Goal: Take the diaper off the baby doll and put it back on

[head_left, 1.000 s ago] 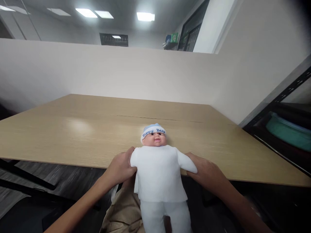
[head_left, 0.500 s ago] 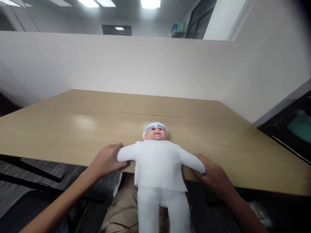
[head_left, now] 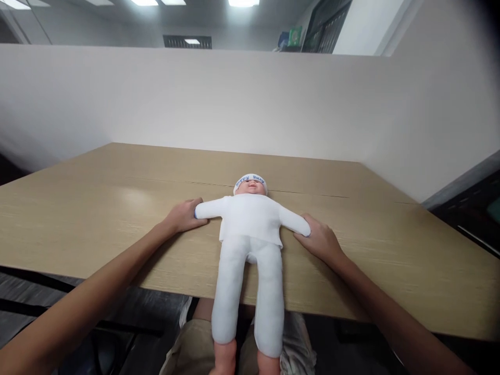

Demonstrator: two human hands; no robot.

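Observation:
A baby doll (head_left: pixel 250 229) in a white suit and a white-and-blue cap lies face up on the wooden table (head_left: pixel 117 208). Its head points away from me and its legs hang over the near edge above my lap. My left hand (head_left: pixel 183 216) is closed round the end of the doll's left-side arm, which is stretched out sideways. My right hand (head_left: pixel 320 240) is closed on the end of the other arm in the same way. Both doll arms are spread out flat on the tabletop.
A white partition wall (head_left: pixel 234 104) runs behind the table and along its right side. A dark shelf unit (head_left: pixel 472 208) stands at the far right. My knees in tan shorts (head_left: pixel 191 349) show below the table's near edge.
The doll has slid farther onto the table, away from me, and now lies flat. Both hands moved forward with it and pulled its arms out to the sides.

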